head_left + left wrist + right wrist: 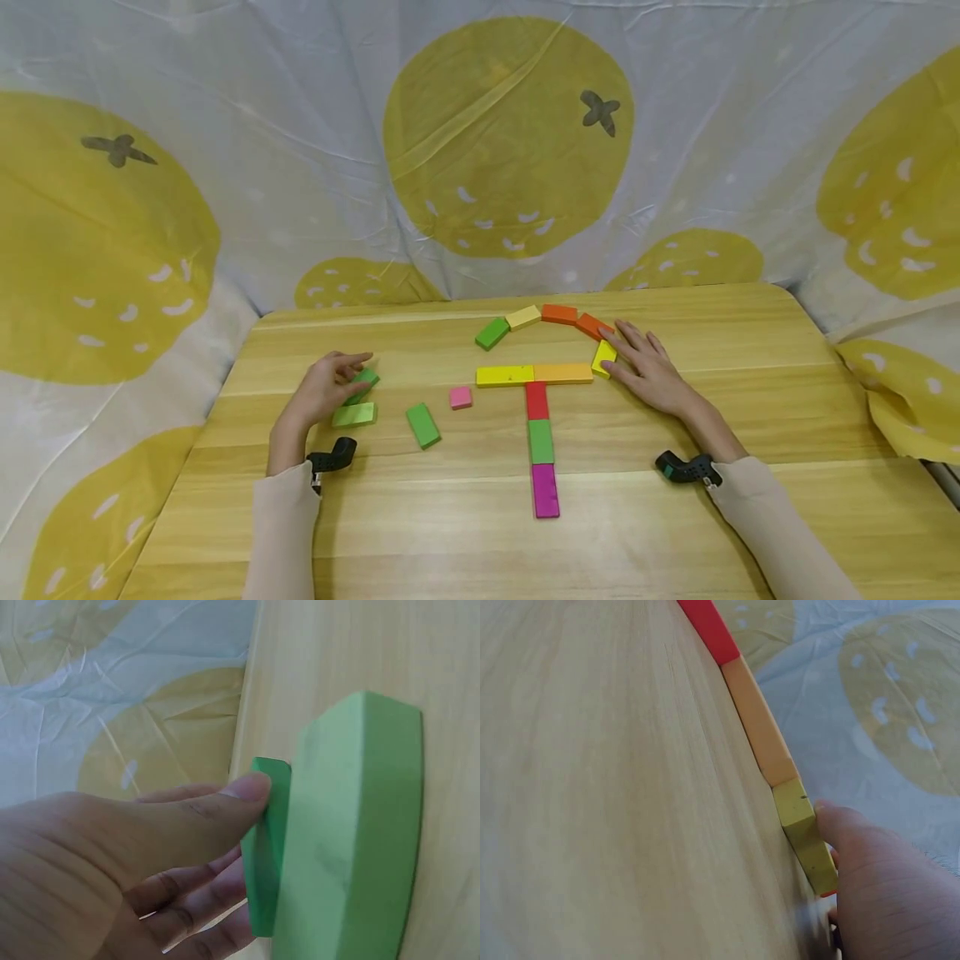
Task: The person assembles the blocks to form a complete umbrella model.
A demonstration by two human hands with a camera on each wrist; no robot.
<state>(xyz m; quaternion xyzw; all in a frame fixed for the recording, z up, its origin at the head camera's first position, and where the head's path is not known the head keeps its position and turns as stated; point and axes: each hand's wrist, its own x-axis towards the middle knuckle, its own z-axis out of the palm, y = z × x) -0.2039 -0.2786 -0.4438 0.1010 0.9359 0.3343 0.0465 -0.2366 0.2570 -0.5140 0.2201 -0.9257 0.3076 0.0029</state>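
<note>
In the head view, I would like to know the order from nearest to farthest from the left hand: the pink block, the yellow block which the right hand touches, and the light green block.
1. Light green block: just beside the left hand, toward the person.
2. Pink block: farther right, between both hands.
3. Yellow block: farthest right, touched by the right hand.

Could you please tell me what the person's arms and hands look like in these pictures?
The left hand and right hand are bare, with no gloves showing. Long, plain pale beige sleeves end short of the wrists. At each wrist sits a curved black device; the right one shows a small green patch.
</note>
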